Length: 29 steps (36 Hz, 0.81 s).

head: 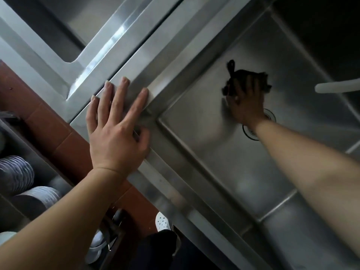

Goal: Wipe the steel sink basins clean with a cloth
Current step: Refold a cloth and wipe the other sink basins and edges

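Note:
A deep steel sink basin (204,137) fills the right half of the view, with a round drain (270,115) in its floor. My right hand (246,102) reaches down into it and presses a dark cloth (241,74) flat against the basin floor just beyond the drain, fingers spread over the cloth. My left hand (116,129) rests flat with straight fingers on the steel rim (165,172) at the basin's near left corner. A second basin (81,18) lies at the upper left, beyond a steel divider.
A white faucet spout (337,87) juts in from the right edge over the basin. Red-brown floor tiles (48,123) show at the left, with stacked plates (15,172) on a lower shelf. My white shoe (162,221) stands by the sink front.

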Motion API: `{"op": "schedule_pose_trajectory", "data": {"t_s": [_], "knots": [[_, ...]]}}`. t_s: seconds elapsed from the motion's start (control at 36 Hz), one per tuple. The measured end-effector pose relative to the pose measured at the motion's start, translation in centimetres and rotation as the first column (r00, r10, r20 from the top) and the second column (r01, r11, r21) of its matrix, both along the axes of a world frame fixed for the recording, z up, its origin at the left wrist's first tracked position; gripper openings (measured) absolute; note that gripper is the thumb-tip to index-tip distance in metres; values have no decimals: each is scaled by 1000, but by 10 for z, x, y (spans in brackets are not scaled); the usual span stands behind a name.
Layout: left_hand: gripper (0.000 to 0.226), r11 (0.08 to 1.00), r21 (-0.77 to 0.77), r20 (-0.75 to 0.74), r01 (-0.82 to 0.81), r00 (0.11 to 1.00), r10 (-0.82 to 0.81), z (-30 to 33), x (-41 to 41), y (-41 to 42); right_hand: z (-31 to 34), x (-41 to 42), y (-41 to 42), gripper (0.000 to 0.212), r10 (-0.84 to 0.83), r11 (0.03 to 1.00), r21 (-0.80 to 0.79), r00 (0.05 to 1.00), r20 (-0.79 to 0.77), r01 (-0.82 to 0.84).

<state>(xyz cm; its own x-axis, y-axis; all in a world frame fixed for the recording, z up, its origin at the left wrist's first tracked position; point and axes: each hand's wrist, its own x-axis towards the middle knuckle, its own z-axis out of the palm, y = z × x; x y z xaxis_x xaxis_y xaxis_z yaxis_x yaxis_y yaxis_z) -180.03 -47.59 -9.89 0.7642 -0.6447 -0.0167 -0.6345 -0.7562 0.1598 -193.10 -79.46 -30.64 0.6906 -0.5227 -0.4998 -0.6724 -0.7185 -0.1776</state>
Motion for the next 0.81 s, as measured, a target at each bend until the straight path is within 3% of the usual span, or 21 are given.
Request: {"op": "schedule_pose_trajectory", "data": {"t_s": [0.08, 0.25, 0.39, 0.53, 0.64, 0.72, 0.81], "knots": [[68, 1000, 0, 8, 4, 1000, -4, -1, 0, 0, 2, -47, 59, 67, 150, 989, 11, 988, -25, -150], [70, 1000, 15, 13, -12, 1000, 12, -2, 0, 1, 6, -131, 144, 68, 111, 991, 95, 986, -126, -99], [69, 1000, 12, 13, -16, 1000, 16, -3, -1, 0, -4, -89, 102, 64, -48, 999, 14, 996, -76, 50], [69, 1000, 1, 19, 3, 1000, -3, -2, 1, 1, -14, -7, 5, 69, -258, 963, -87, 966, -30, 254], [69, 1000, -7, 33, 10, 999, -10, -3, 1, 1, -13, 34, -41, 66, -350, 937, -6, 937, -22, 350], [69, 1000, -10, 45, 17, 999, -17, -4, 2, 2, -4, 39, -30, 62, -303, 953, 18, 952, 40, 302], [70, 1000, -15, 49, 15, 999, -15, -5, 1, 2, 5, 27, 4, 60, -75, 997, -23, 990, 120, 78]]}}
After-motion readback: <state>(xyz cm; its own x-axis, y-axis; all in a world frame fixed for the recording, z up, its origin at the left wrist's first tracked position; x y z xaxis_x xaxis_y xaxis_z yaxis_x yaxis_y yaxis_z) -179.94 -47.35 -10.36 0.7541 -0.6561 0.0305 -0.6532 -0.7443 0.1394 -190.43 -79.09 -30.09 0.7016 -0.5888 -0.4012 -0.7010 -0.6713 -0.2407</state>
